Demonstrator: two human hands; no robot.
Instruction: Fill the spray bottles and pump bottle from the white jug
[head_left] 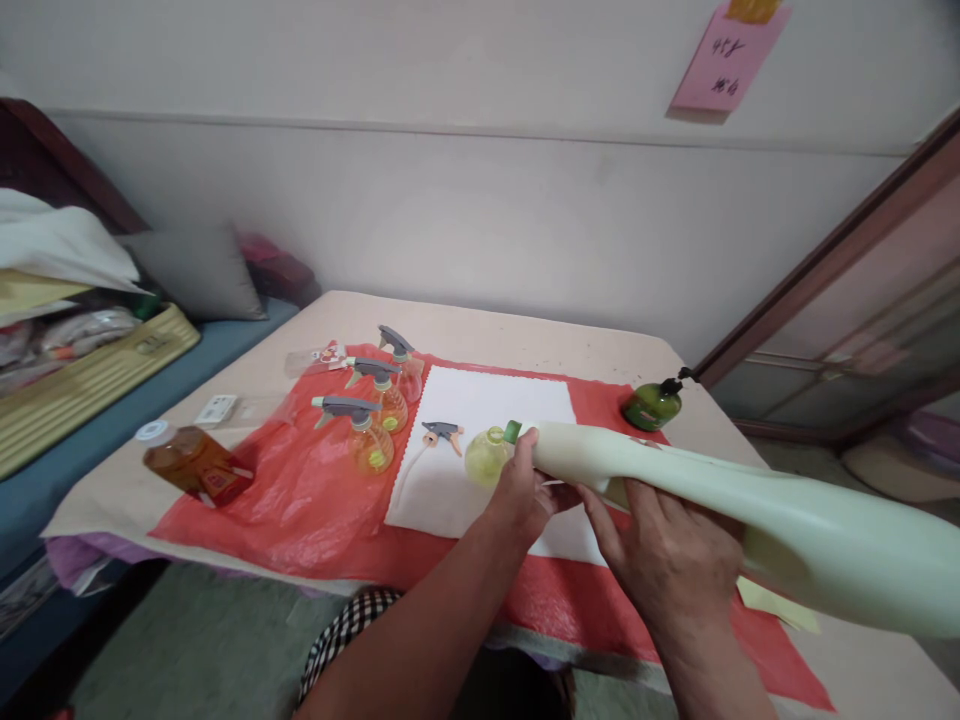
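A large pale green jug (750, 510) lies tilted across the right of the view, its green spout at the mouth of a small yellow-green bottle (486, 456) on a white cloth (480, 400). My left hand (521, 495) grips the jug's neck just behind the spout. My right hand (664, 560) holds the jug's body from below. A loose grey spray head (444, 433) with a tube lies on the cloth left of the small bottle.
Three small yellow spray bottles (371, 435) with grey triggers stand on a red plastic sheet (300, 500). An amber bottle (196, 463) lies at the left. A dark green pump bottle (652, 405) stands at the back right. A bed with clutter is left of the table.
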